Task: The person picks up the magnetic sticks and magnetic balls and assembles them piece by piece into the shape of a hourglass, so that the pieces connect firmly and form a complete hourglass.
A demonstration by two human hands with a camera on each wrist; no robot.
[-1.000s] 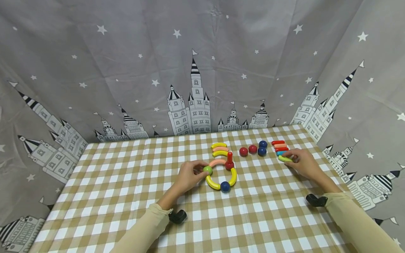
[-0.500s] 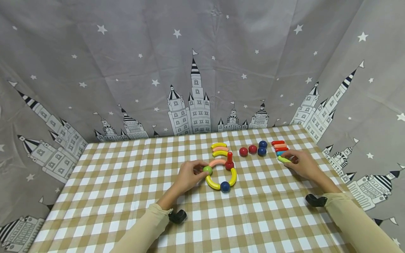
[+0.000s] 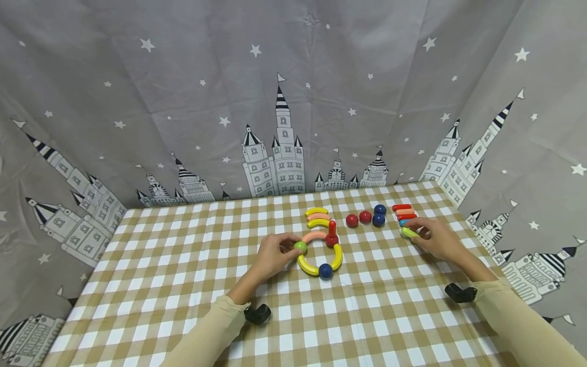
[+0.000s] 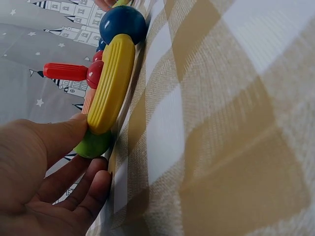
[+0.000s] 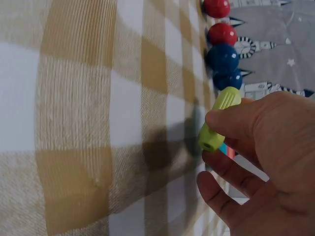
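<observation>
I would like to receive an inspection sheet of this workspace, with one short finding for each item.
Surface: checked cloth, lightly creased.
Job's things: a ring of curved pieces and balls, with a red stick upright on its red ball; three loose curves, four loose balls and four loose sticks in view, grouped by shape.
Clutter: nothing seen.
Grips: left grip pinches the ring's green ball; right grip pinches a lime stick.
Cables: nothing seen.
Surroundings: grey backdrop printed with castles and stars.

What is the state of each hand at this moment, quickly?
Left hand: closed, holding the green ball of the ring.
Right hand: closed, pinching the light-green stick.
</observation>
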